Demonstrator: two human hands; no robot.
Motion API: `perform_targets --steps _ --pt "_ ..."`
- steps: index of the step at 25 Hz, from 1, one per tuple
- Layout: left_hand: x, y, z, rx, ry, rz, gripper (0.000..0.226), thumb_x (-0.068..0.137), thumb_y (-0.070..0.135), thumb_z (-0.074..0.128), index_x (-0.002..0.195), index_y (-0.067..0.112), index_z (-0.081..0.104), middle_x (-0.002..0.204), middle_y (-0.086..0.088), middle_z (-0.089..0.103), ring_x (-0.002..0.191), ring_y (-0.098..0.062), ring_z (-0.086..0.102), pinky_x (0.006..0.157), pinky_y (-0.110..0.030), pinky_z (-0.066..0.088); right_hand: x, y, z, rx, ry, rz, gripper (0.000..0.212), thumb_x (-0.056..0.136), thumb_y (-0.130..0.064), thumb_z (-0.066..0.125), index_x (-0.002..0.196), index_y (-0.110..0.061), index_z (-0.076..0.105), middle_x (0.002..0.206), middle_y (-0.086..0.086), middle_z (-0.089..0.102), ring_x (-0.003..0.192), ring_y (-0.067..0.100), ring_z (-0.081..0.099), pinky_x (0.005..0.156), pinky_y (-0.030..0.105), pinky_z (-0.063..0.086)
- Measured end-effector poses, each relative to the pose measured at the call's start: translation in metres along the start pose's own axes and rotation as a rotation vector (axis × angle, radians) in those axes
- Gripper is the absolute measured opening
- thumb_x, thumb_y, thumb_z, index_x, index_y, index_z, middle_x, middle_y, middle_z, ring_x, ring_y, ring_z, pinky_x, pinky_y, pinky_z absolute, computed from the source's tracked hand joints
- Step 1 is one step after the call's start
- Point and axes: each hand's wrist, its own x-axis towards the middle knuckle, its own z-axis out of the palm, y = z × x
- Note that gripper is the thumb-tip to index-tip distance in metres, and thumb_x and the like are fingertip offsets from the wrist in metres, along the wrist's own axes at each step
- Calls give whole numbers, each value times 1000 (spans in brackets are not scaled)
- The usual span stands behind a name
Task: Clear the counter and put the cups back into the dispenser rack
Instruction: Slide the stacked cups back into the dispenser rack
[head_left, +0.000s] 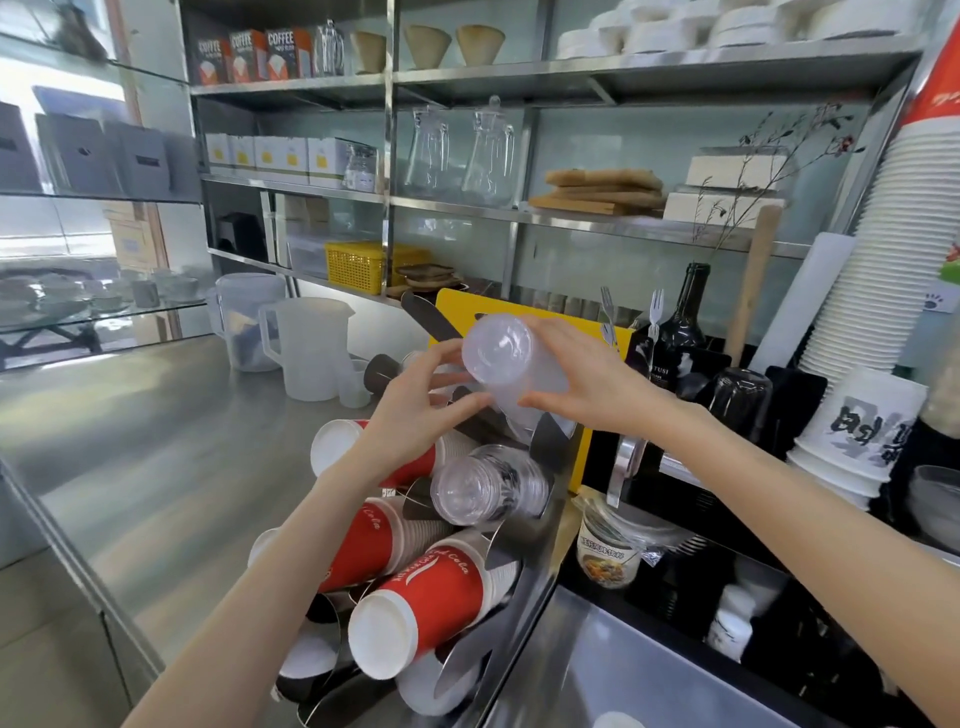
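Both hands hold a stack of clear plastic cups (501, 358) over the top slot of the metal cup rack (540, 545). The left hand (415, 410) grips its near side and the right hand (587, 379) grips its far side. Red paper cups (415, 603) lie in the slots below

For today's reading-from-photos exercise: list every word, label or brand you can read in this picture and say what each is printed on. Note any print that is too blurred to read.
"COFFEE": on the boxes on the top shelf.
"Cola": on the red paper cups in the dispenser rack; the smaller print beside it is blurred.
"TUSI": partial, on the dark bottle.
Brush characters on the white paper cups: not legible.
Green-labelled tub: print too small.
Yellow-labelled boxes: unreadable.
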Motion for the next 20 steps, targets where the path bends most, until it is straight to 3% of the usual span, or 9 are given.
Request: perform_targets --steps 3,6,11,15,20 --pt "0 10 1 105 -26 106 66 78 21 67 134 20 34 123 11 43 111 -5 45 85 -4 38 -2 7 10 5 -44 35 78 79 -28 66 141 -18 20 148 3 31 134 20 32 108 32 25" --pt "0 10 2 237 -30 175 68 78 25 67 136 19 33 130 2 46 114 -4 39 97 -19 35 -1 6 17 32 -64 78 80 79 -28 65 142 -21 17 150 2 27 135 20 30 110 36 27" --pt "2 -8 11 428 -109 107 65 79 29 65 135 17 34 139 -4 45 127 -18 42 99 -28 36 -8 10 22 66 -97 121 70 85 -33 57 142 -20 18 151 4 26 138 19 26 111 34 24" --pt "3 -7 19 454 -103 69 64 80 29 64 135 17 33 139 -6 44 125 -21 45 98 -30 39 -14 15 30 89 -105 155 55 92 -34 44 140 -16 25 149 6 31 137 19 28 112 33 22" --pt "-1 1 17 518 -141 60 66 81 30 63 136 15 30 141 -8 42 126 -22 44 100 -33 39 -17 15 32 122 -96 163 52 94 -35 38 141 -17 24 149 5 31 137 19 28 112 31 21"
